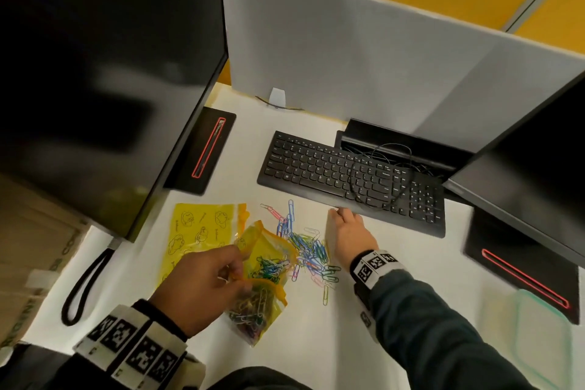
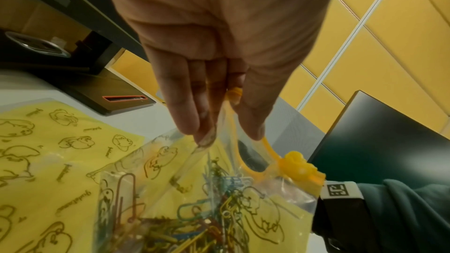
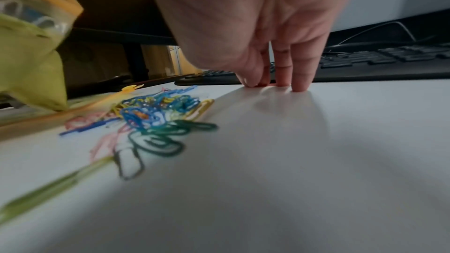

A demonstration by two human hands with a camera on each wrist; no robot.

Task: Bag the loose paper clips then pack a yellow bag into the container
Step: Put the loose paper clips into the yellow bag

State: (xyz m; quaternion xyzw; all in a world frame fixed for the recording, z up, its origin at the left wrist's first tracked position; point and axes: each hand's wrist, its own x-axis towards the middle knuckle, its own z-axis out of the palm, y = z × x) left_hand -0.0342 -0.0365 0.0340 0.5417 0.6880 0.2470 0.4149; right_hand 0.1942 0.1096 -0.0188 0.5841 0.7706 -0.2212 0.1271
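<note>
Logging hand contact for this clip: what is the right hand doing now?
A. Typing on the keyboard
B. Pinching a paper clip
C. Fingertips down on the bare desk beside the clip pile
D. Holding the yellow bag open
C: the right hand has its fingertips on the white desk, beside the loose paper clips, holding nothing.

We see the paper clips [image 1: 308, 250] mid-desk [image 1: 411, 256], before the keyboard [image 1: 348, 177], between bags [image 1: 202, 231] leftward and container [image 1: 538, 336] at the right edge.
</note>
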